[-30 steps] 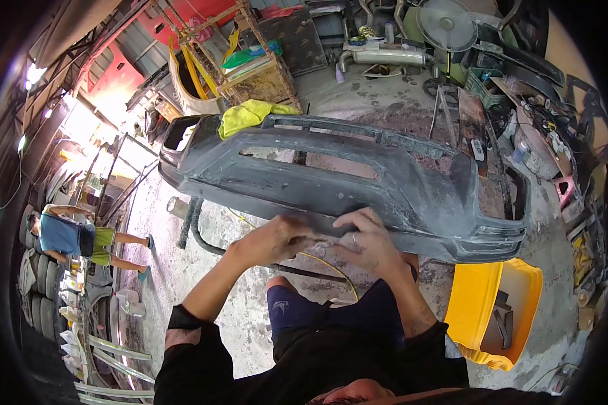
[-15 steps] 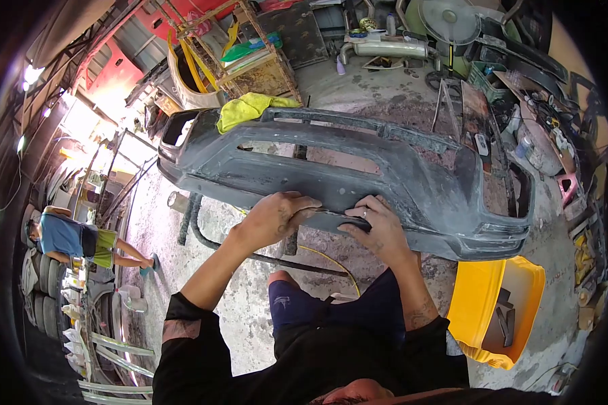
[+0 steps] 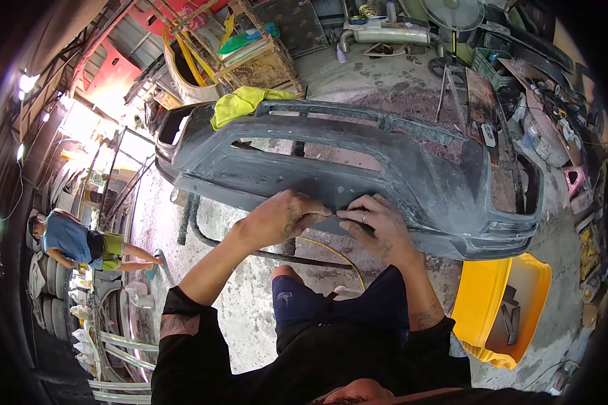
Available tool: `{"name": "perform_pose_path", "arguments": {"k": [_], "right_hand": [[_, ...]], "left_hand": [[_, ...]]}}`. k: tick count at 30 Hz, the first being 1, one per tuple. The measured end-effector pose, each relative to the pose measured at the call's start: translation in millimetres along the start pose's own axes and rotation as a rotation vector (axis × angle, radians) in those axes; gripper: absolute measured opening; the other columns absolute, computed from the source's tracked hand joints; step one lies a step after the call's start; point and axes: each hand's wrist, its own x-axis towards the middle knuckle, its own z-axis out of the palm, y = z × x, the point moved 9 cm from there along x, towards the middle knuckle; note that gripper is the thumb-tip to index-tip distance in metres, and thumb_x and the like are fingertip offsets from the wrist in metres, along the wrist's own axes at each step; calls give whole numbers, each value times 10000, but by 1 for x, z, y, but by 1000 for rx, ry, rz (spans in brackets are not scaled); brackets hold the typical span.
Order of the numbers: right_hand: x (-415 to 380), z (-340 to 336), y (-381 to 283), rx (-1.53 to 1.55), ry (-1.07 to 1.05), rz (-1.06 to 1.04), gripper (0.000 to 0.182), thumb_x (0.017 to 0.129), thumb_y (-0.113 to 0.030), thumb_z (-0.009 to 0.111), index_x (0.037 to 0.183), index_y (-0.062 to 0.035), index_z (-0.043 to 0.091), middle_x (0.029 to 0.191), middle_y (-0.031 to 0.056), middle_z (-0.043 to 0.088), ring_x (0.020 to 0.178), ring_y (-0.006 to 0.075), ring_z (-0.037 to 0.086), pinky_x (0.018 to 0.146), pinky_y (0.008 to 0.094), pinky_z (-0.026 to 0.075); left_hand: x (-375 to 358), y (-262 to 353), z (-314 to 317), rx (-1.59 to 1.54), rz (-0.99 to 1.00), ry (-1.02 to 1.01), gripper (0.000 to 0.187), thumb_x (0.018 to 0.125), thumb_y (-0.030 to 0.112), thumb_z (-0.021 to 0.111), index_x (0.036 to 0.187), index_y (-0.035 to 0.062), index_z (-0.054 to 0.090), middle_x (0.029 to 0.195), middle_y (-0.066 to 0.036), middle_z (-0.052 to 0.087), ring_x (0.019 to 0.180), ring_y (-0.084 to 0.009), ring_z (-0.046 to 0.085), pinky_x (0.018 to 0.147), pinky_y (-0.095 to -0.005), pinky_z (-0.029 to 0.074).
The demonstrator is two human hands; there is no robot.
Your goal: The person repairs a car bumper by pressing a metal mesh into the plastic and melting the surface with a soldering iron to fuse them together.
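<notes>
A dark grey car bumper (image 3: 270,172) with a scuffed surface lies across the view on a black stand (image 3: 297,259). Near the middle of its closer edge, my left hand (image 3: 292,217) has its fingers pressed together. Just to the right, my right hand (image 3: 375,223), with a ring on one finger, is closed as well. The fingertips of both hands nearly meet at the bumper's edge; whatever they pinch is too small to make out. A yellow-green cloth (image 3: 240,106) is draped over the bumper's far left part.
A yellow tub (image 3: 478,304) holding dark pieces stands below the bumper's right end. At the left, a person in a blue shirt (image 3: 66,236) bends beside tyres. Behind are a rusty frame (image 3: 277,65), a silver muffler (image 3: 392,35) and a fan (image 3: 454,12).
My two hands have come closer together at the bumper's edge. The view has shifted slightly, and the person at the left has changed posture.
</notes>
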Motion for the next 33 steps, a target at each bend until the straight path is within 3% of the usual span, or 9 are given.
{"name": "perform_pose_path", "arguments": {"k": [2, 5, 18, 26, 33], "right_hand": [[-2, 9, 2, -65, -87, 3, 305, 1015, -272, 759, 1263, -105, 820, 1161, 70, 695, 1124, 324, 651, 1073, 464, 507], [-2, 11, 7, -59, -64, -22, 328, 953, -228, 819, 1265, -129, 823, 1151, 77, 715, 1048, 340, 663, 1044, 473, 508], [0, 10, 2, -97, -82, -20, 392, 928, -270, 827, 1287, -114, 807, 1127, 74, 675, 1065, 328, 622, 1004, 444, 509], [-1, 14, 6, -96, -69, -35, 377, 907, -261, 842, 1252, -109, 819, 1126, 66, 678, 1056, 333, 607, 992, 453, 512], [1, 12, 6, -78, -99, 15, 398, 890, -248, 851, 1266, -120, 818, 1125, 83, 677, 1066, 332, 638, 1047, 468, 491]], "left_hand": [[1, 0, 1, -32, 16, 3, 272, 1031, 60, 722, 1293, 0, 764, 1136, -214, 804, 1027, -388, 785, 890, -427, 627], [0, -3, 2, -62, 30, 2, 282, 1024, 38, 715, 1300, -2, 761, 1146, -217, 800, 1034, -387, 783, 895, -432, 626], [2, -6, 5, -75, 68, -6, 310, 1002, 8, 717, 1310, -2, 757, 1091, -192, 799, 1004, -388, 767, 859, -459, 610], [-10, -9, 9, 98, 92, 101, 476, 923, -14, 737, 1376, 128, 766, 1014, -188, 741, 917, -413, 701, 808, -489, 580], [-7, -2, 4, 120, 83, 76, 452, 925, -26, 728, 1363, 80, 756, 1057, -199, 757, 918, -424, 720, 837, -482, 597]]}}
